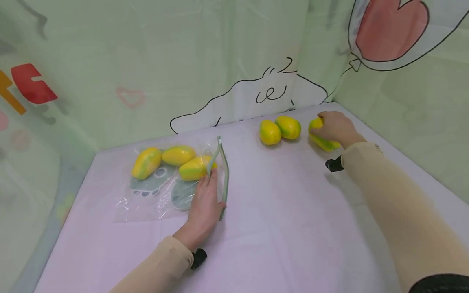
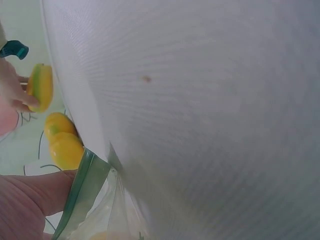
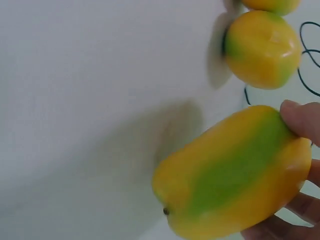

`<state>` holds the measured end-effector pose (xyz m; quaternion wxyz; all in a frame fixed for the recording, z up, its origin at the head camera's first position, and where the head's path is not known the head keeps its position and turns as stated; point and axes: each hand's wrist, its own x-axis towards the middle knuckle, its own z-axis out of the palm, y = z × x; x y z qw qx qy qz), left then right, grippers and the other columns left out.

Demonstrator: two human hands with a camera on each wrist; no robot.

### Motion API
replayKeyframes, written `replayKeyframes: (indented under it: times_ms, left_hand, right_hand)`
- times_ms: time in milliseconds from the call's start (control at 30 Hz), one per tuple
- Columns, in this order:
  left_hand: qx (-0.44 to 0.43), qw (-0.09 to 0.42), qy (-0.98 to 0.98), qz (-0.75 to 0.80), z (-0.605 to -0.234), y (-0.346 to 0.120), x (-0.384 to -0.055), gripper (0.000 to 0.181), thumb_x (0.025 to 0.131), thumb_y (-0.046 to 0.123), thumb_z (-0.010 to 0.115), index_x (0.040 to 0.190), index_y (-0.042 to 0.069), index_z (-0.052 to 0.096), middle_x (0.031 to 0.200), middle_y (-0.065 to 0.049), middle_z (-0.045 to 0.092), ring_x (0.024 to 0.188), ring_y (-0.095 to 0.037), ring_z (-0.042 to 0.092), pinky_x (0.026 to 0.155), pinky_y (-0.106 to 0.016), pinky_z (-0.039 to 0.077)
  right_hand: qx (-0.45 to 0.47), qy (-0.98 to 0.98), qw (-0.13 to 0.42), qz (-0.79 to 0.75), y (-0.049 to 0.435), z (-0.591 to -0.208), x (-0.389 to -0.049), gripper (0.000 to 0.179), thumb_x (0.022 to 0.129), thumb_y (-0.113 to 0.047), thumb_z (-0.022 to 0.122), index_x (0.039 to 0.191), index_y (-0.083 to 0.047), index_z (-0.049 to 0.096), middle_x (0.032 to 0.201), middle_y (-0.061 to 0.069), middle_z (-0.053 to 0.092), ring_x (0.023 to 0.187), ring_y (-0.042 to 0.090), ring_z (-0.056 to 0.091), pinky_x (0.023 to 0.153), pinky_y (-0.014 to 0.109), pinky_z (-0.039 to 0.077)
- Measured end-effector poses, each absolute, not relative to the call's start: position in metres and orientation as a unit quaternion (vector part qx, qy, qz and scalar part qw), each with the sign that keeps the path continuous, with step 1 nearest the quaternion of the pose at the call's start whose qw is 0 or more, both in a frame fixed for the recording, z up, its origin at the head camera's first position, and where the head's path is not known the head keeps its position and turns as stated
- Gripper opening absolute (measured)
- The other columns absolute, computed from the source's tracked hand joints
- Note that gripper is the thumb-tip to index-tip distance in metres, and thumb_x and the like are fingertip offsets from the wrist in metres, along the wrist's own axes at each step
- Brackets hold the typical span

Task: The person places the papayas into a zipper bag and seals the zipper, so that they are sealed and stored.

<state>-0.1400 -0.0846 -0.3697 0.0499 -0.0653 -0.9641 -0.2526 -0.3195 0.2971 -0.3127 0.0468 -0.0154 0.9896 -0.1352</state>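
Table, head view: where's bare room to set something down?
Widest: middle of table, between clear bag and right sleeve. Narrower: left of bag. Crowded: at bag, three fruits, left hand; far right, two fruits and right hand gripping one fruit.

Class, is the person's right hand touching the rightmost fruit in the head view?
Touching. The right wrist view shows the right hand gripping the fruit, thumb pressed against one end.

Pale green walls (image 1: 176, 53) with cartoon drawings (image 1: 392, 32) border a pale tabletop (image 1: 278, 228).
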Motion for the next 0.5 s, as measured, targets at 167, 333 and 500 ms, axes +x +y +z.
replayKeyframes:
  times_ms: [167, 333, 500]
  left_hand:
    - [-0.069, 0.054, -0.962, -0.257, -0.370, -0.086, -0.140, 0.095, 0.077, -0.001, 0.086, 0.157, -0.002, 0.034, 0.157, -0.027, 0.043, 0.146, -0.044, 0.040, 0.119, -0.052, 0.038]
    - [-0.069, 0.052, -0.962, -0.260, -0.370, -0.085, -0.139, 0.095, 0.077, -0.001, 0.085, 0.157, -0.002, 0.034, 0.157, -0.027, 0.042, 0.146, -0.045, 0.040, 0.120, -0.052, 0.038]
    - [-0.068, 0.049, -0.962, -0.261, -0.370, -0.085, -0.139, 0.095, 0.077, -0.001, 0.086, 0.157, -0.002, 0.034, 0.157, -0.027, 0.042, 0.146, -0.045, 0.040, 0.119, -0.052, 0.038]
  right_hand:
    - [-0.019, 0.976, 0.007, -0.217, 0.297, -0.299, -0.307, 0.078, 0.098, -0.041, 0.059, 0.153, 0.009, 0.034, 0.144, 0.035, 0.045, 0.120, 0.047, 0.045, 0.109, 0.065, 0.040]
    - [-0.015, 0.957, -0.010, -0.290, 0.293, -0.291, -0.294, 0.079, 0.099, -0.047, 0.061, 0.155, 0.003, 0.036, 0.147, 0.032, 0.043, 0.126, 0.047, 0.046, 0.106, 0.063, 0.045]
    - [-0.037, 0.942, -0.014, -0.333, 0.285, -0.288, -0.285, 0.078, 0.098, -0.047, 0.064, 0.153, 0.002, 0.037, 0.148, 0.028, 0.044, 0.128, 0.045, 0.050, 0.106, 0.059, 0.049]
